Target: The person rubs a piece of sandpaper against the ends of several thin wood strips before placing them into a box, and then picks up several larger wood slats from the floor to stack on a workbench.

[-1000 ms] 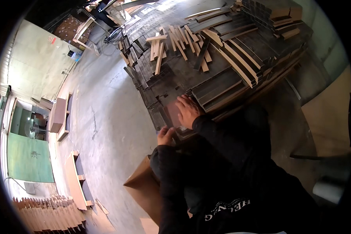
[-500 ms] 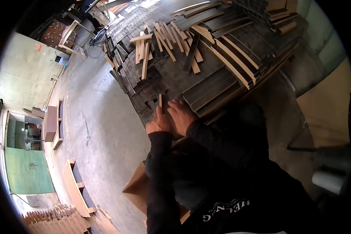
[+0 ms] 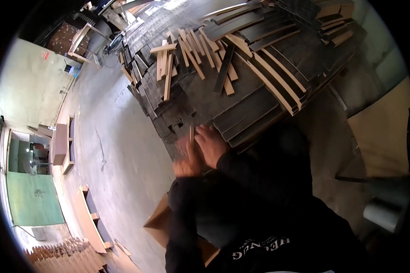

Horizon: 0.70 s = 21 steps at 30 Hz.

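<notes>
My left hand is closed at the near left corner of a dark work table, partly smeared by motion. A short, narrow wood strip points up from its fingers, pale along the edge. Right beside it, my right hand lies with its fingers stretched forward and slightly apart, close to the strip. The hands nearly touch, and what is under the palms is hidden. Just right of them lie dark flat boards.
Loose pale strips lie in a heap farther up the table, with a dark strip across them. Long pale-edged strips run along the right side. A cardboard piece sits below my left forearm. Concrete floor stretches to the left.
Both hands have drawn a little nearer to me, the left one more, and the strip has come along with it. My left hand is now blurred.
</notes>
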Motion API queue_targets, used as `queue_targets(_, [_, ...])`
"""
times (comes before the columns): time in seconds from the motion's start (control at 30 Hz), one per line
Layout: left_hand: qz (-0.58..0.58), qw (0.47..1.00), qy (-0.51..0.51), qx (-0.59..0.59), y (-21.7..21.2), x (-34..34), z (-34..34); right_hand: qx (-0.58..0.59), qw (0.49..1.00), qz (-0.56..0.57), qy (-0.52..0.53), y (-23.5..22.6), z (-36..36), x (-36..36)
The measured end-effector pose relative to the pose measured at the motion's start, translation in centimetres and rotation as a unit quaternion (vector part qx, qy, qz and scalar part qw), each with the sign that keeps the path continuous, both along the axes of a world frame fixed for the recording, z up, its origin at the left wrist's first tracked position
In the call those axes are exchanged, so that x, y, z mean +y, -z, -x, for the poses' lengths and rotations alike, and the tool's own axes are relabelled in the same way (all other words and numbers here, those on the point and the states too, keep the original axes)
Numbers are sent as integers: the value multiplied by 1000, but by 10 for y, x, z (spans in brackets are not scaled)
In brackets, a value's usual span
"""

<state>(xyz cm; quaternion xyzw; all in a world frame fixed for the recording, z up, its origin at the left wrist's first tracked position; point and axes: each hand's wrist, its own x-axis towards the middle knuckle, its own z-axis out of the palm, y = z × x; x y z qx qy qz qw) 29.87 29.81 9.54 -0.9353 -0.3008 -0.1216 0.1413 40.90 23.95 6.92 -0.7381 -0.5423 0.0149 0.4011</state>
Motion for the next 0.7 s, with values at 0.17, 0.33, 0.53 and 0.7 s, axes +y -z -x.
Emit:
queue_targets(0.17, [106,994,4,-6,14,-26,22,25,999,37,9,8,-1,-11])
queue_targets(0.33, [-5,989,-1,-147,9,31,-17,8,1000,-27,2,1,10,8])
queue_targets(0.53, [198,975,79,-59,28,-26,104,-30,1000,-6,-4,0,5,0])
queue_targets(0.7, [223,903,-344,-129,-12,-110,235,-46,997,-57,-6,1,8,0])
